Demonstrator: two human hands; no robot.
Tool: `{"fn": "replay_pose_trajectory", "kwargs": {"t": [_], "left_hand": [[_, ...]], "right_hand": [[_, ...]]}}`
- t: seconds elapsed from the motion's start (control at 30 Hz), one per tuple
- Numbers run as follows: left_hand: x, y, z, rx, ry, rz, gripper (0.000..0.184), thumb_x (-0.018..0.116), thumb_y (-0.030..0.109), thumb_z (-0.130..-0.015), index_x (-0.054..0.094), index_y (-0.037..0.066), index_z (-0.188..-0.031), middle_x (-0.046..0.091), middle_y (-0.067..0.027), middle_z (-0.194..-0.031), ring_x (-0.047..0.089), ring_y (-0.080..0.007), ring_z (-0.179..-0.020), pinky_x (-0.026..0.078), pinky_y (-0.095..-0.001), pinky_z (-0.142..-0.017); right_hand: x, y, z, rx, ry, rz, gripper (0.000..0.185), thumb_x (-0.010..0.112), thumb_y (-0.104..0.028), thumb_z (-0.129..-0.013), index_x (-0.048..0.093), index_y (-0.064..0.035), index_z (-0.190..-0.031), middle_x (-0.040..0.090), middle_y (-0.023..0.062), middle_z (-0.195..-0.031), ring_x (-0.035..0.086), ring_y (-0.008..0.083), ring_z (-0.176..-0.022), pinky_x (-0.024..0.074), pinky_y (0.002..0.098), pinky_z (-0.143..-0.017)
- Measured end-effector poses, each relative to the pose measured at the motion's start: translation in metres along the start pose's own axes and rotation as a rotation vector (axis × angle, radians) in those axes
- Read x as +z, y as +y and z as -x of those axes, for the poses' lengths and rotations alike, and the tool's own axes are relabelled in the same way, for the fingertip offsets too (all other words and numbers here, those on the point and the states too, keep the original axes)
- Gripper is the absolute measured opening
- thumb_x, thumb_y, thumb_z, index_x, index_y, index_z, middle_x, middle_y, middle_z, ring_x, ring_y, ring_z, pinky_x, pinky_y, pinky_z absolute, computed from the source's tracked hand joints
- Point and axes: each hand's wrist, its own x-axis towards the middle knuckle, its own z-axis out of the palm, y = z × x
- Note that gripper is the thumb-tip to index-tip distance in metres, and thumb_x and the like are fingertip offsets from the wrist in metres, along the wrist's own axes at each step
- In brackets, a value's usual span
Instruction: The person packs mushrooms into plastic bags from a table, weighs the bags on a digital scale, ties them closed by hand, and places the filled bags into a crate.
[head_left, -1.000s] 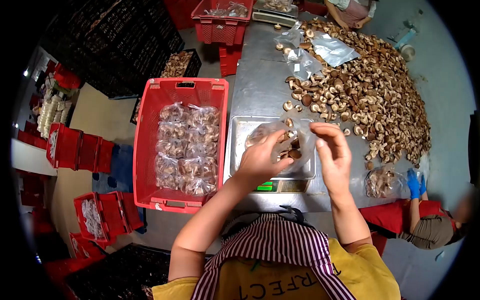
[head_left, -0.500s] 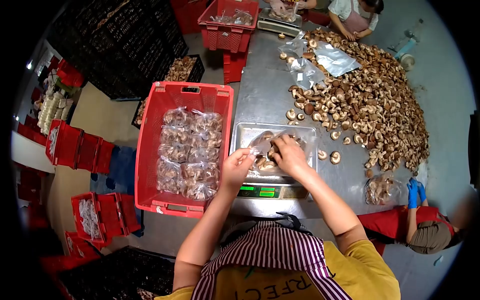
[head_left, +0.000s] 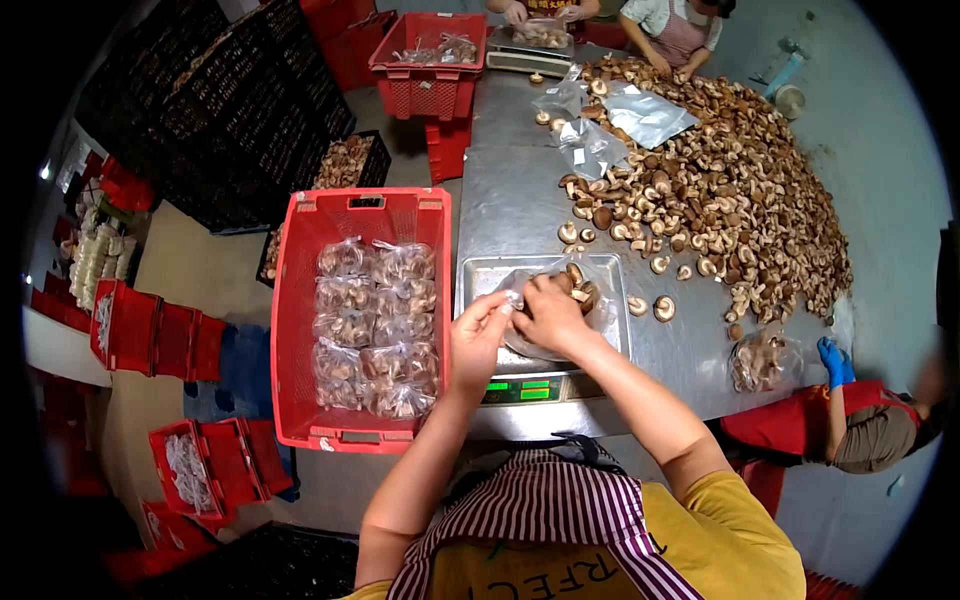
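Note:
A clear plastic bag of brown-capped mushrooms lies on the metal pan of a digital scale. My left hand pinches the bag's gathered edge at its left side. Bent over the same bag, my right hand has its fingers closed on the plastic beside the mushrooms; its fingertips are partly hidden. Green digits glow on the scale's display. Left of the scale stands a red crate holding rows of filled mushroom bags.
A large heap of mushrooms covers the table's right side, with loose plastic bags by it. Another filled bag sits near a co-worker's blue-gloved hands. Across the table, other people work beside a second scale and red crate.
My right hand has drawn back left from over the mushrooms to the bag's edge, near my left hand. More mushrooms show in the bag. The whole view has shifted slightly.

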Motion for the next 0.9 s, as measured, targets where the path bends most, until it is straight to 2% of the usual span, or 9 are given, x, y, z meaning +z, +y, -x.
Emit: {"fn": "replay_pose_trajectory", "kwargs": {"t": [0.03,0.1,0.2,0.3,0.57,0.7,0.73,0.83,0.9], "left_hand": [[0.004,0.001,0.000,0.005,-0.044,-0.013,0.019,0.059,0.006,-0.095,0.066,0.000,-0.111,0.059,0.0027,-0.077,0.047,-0.0030,-0.062,0.039,-0.0182,-0.056],[0.007,0.006,0.000,0.044,-0.082,-0.018,0.019,0.059,0.006,-0.095,0.067,0.001,-0.111,0.059,0.0028,-0.077,0.047,-0.0027,-0.063,0.039,-0.0182,-0.056],[0.003,0.014,-0.002,0.062,-0.044,-0.064,0.019,0.059,0.007,-0.094,0.067,0.000,-0.110,0.061,0.0017,-0.078,0.048,-0.0030,-0.063,0.041,-0.0184,-0.057],[-0.009,0.010,-0.004,0.027,-0.027,-0.063,0.019,0.060,0.007,-0.094,0.067,0.000,-0.110,0.063,0.0006,-0.080,0.050,-0.0033,-0.064,0.041,-0.0181,-0.058],[-0.014,0.003,-0.009,0.008,-0.051,-0.039,0.020,0.059,0.006,-0.094,0.066,-0.001,-0.111,0.064,-0.0005,-0.080,0.051,-0.0037,-0.064,0.042,-0.0181,-0.058],[-0.017,0.003,-0.013,-0.001,-0.059,-0.039,0.020,0.058,0.007,-0.095,0.065,-0.001,-0.113,0.064,-0.0007,-0.082,0.051,-0.0037,-0.064,0.042,-0.0182,-0.059],[-0.018,0.004,-0.015,-0.009,-0.076,-0.038,0.021,0.058,0.007,-0.095,0.065,0.000,-0.113,0.064,-0.0008,-0.083,0.051,-0.0037,-0.065,0.043,-0.0182,-0.059],[-0.016,0.009,-0.018,-0.024,-0.089,-0.038,0.022,0.058,0.008,-0.095,0.064,0.000,-0.115,0.064,-0.0007,-0.084,0.051,-0.0035,-0.066,0.043,-0.0181,-0.060],[-0.013,0.015,-0.018,-0.053,-0.097,-0.026,0.026,0.059,0.009,-0.095,0.062,0.000,-0.119,0.062,0.0006,-0.081,0.050,-0.0033,-0.066,0.042,-0.0178,-0.061]], "right_hand": [[0.003,-0.005,-0.003,0.025,-0.062,0.050,0.042,0.065,-0.026,-0.083,0.059,-0.0023,-0.118,0.053,0.0207,-0.117,0.053,0.0366,-0.115,0.0475,0.0447,-0.093],[0.024,0.003,-0.007,-0.031,0.075,0.021,0.036,0.065,-0.025,-0.085,0.060,-0.0021,-0.112,0.055,0.0213,-0.109,0.056,0.0378,-0.108,0.0490,0.0456,-0.089],[0.032,0.016,-0.008,-0.163,0.347,-0.120,0.018,0.064,-0.013,-0.086,0.060,-0.0035,-0.100,0.059,0.0193,-0.098,0.060,0.0395,-0.092,0.0488,0.0452,-0.078],[0.032,0.024,-0.007,-0.208,0.389,-0.205,0.019,0.065,-0.011,-0.085,0.060,-0.0032,-0.101,0.060,0.0190,-0.098,0.060,0.0390,-0.091,0.0486,0.0452,-0.079],[0.023,0.031,0.000,-0.180,0.325,-0.249,0.020,0.065,-0.006,-0.081,0.061,-0.0015,-0.101,0.064,0.0193,-0.098,0.062,0.0385,-0.092,0.0493,0.0457,-0.081],[-0.028,0.025,0.019,0.037,0.255,-0.324,0.017,0.064,-0.010,-0.085,0.063,-0.0049,-0.101,0.068,0.0175,-0.093,0.065,0.0367,-0.087,0.0516,0.0435,-0.077],[-0.041,0.025,0.026,0.026,0.288,-0.379,0.018,0.065,-0.011,-0.086,0.063,-0.0056,-0.102,0.068,0.0164,-0.088,0.067,0.0338,-0.082,0.0525,0.0418,-0.074],[-0.071,0.058,0.040,0.011,0.267,-0.662,0.015,0.064,-0.013,-0.090,0.063,-0.0082,-0.104,0.070,0.0090,-0.094,0.069,0.0181,-0.079,0.0530,0.0290,-0.061],[-0.116,0.062,0.048,0.252,0.200,-1.035,0.013,0.061,-0.011,-0.093,0.061,-0.0099,-0.106,0.069,0.0067,-0.096,0.067,0.0139,-0.078,0.0508,0.0232,-0.050]]}}
